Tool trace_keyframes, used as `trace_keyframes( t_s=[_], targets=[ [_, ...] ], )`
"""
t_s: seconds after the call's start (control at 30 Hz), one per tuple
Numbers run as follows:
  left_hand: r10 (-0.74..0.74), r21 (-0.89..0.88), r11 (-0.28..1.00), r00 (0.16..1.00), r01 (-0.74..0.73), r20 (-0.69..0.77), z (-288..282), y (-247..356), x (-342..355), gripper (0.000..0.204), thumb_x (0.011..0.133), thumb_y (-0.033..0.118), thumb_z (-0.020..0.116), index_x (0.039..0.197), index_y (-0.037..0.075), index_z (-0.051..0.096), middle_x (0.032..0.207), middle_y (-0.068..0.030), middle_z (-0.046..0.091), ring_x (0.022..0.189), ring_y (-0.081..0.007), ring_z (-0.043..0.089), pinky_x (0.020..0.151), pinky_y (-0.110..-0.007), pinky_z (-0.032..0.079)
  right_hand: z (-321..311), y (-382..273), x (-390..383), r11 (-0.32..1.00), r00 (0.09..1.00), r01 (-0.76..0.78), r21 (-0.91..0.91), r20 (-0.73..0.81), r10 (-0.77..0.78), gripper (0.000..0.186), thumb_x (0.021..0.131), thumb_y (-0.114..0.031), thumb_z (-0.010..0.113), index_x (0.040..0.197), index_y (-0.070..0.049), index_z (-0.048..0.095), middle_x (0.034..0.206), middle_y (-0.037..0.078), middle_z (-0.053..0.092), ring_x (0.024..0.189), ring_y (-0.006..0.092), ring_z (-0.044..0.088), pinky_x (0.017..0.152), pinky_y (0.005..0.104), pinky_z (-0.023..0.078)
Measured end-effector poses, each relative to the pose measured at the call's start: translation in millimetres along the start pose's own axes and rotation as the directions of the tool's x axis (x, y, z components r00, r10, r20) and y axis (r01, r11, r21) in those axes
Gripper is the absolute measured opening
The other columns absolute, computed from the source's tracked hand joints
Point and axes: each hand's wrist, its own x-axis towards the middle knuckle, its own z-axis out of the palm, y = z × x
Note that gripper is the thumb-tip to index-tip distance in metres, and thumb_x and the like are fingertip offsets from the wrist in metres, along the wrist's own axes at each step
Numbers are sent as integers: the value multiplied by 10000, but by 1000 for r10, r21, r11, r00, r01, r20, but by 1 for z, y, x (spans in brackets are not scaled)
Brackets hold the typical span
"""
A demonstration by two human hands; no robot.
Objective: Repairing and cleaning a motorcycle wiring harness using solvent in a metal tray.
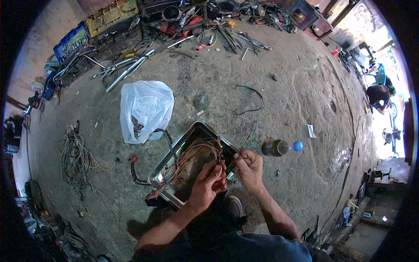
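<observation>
Stained concrete floor (297, 118) surrounds a metal tray (199, 130), with loose tools (229, 39) strewn well beyond its far end. Within the tray lies a wire bundle (174, 171), partly over its near-left rim. Above the tray, the left hand (210, 181) pinches some of these wires between thumb and fingers. At the tray's right rim, the right hand (248, 168) has its fingertips pressed together, apparently on the green wire (263, 107) that trails beyond.

Too hard a pull could snap a thin strand, and crossed strands could knot. Tugging the black cable (169, 142) could drag the white bag (148, 109) left of the tray. A careless right elbow could knock the bottle (274, 148) right of the tray.

Large characters mark a blue-and-yellow plate (72, 43) far beyond the tray's left; no brand is legible on the bottle.
</observation>
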Motion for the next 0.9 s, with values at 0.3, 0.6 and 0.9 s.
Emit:
trace_keyframes(
  t_s=[0.3,0.6,0.9],
  targets=[
    [-57,-98,993,997,62,46,-9,-1,-1,245,1116,324,601,1228,110,642,864,40,542,808,-104,564,777,-299,509,-18,1,-11,943,979,149,-298,-89,-183,490,958,-91,753,658,-49,367,591,28,287,561,110,261,486,339,235],
    [221,44,975,962,-216,-160,-46,45,14,303,1133,380,541,1104,87,612,819,21,511,734,-98,545,711,-293,498,-79,-40,12,876,811,223,-428,-417,-410,423,857,-99,869,664,-57,495,606,31,420,525,171,355,491,339,302],
    [191,45,980,979,-194,71,-11,32,14,316,1147,383,510,1241,91,585,881,23,462,701,-94,441,657,-295,423,-75,-80,-27,837,945,280,-471,291,-152,125,932,-137,773,951,-16,795,707,119,656,580,282,574,564,378,457]
  ],
)
